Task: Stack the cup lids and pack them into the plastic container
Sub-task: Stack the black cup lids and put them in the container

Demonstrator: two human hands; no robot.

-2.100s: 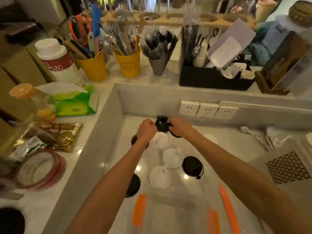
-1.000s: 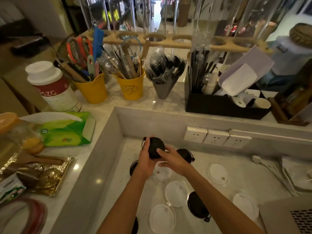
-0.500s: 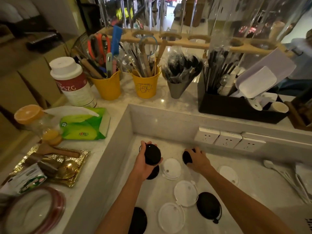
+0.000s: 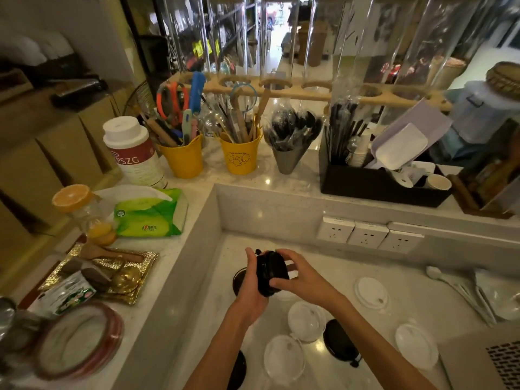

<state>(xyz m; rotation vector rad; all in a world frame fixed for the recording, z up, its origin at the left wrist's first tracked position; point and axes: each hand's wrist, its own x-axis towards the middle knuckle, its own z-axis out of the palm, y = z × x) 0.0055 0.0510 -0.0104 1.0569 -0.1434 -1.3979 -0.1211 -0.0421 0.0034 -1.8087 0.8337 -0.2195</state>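
Note:
Both hands meet over the sunken marble counter. My left hand grips a small stack of black cup lids from the left, and my right hand presses on the stack from the right. Below them another black lid lies flat. Several white lids are spread on the counter: one just under my right arm, one nearer me, one at the right, one at the lower right. A black lid lies beside my right forearm and another under my left forearm. The plastic container is out of view.
The raised ledge behind holds yellow buckets of tools, a black organiser and a white tub. Wall sockets face the counter. A tissue pack and a gold tray sit left; white spoons lie right.
My right hand has picked a black lid off the counter and brought it onto the lids in my left hand. The camera has tilted up.

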